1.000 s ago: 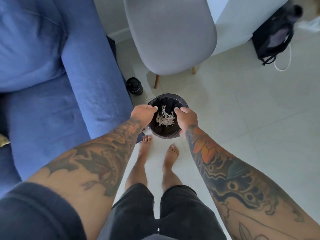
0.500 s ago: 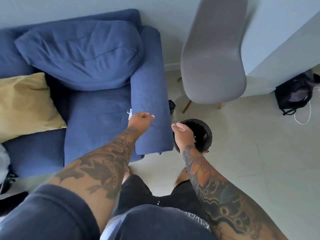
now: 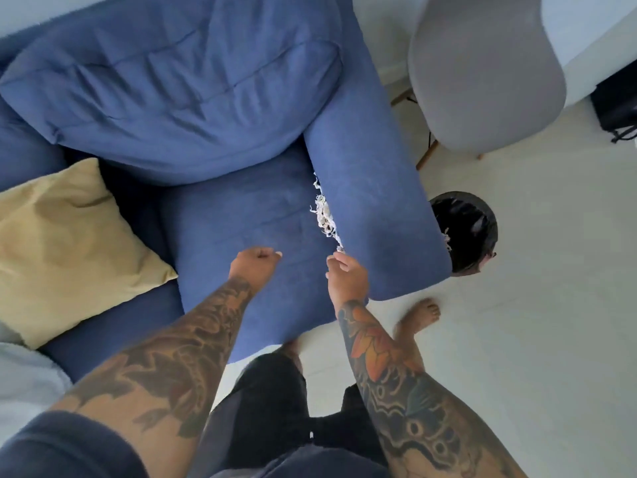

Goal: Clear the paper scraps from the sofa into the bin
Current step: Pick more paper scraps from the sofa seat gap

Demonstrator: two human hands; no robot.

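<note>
Leftmost, a yellow cushion [image 3: 65, 243] lies on the blue sofa [image 3: 241, 215]. Left hand [image 3: 253, 265] hovers over the seat, fingers curled into a fist, holding nothing visible. Right hand [image 3: 346, 276] reaches with loosely bent fingers just beside the paper scraps [image 3: 324, 219], which sit wedged between seat and armrest. Bin [image 3: 463, 229] stands on the floor beyond the armrest, scraps inside.

Pale tiled floor [image 3: 537, 339] under soft, even daylight, with a light wall [image 3: 389, 25] behind. Grey shell chair [image 3: 482, 74] on slim wooden legs at the upper right, beside a white cabinet [image 3: 593, 39] with a black bag [image 3: 617, 108] on the floor at its foot. Yellow cushion [image 3: 65, 246] at the left, leaning tilted.
</note>
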